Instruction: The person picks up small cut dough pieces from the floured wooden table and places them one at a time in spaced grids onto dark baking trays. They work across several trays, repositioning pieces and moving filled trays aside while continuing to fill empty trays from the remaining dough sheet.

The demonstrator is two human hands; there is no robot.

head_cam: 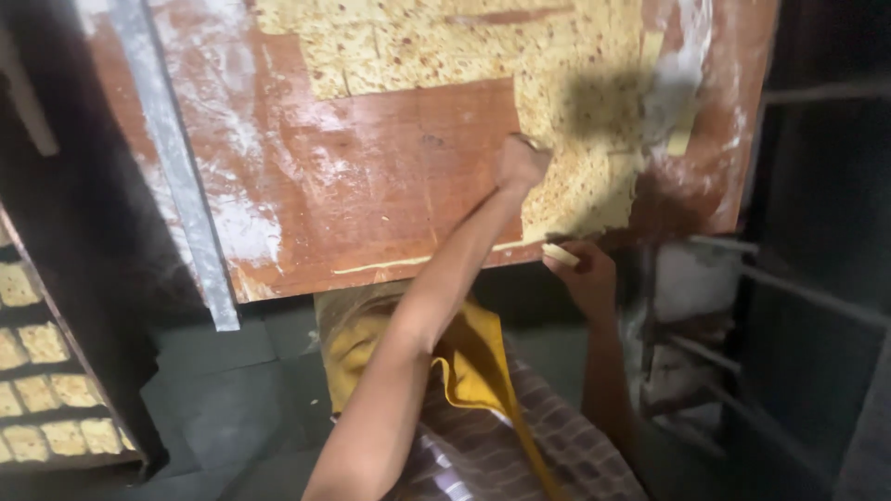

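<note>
A thin speckled yellow dough sheet lies on a floured reddish wooden board. My left hand rests clenched at the sheet's cut left edge. Its fingers curl around something small that I cannot make out clearly. My right hand is at the board's near edge under the sheet's lower corner. It pinches a short pale dough strip. Another thin strip of dough lies along the board's near edge.
A long grey metal bar lies slanted across the left of the board. Racks holding several square dough pieces stand at lower left. A dark metal rack stands at right. A yellow apron hangs below the board.
</note>
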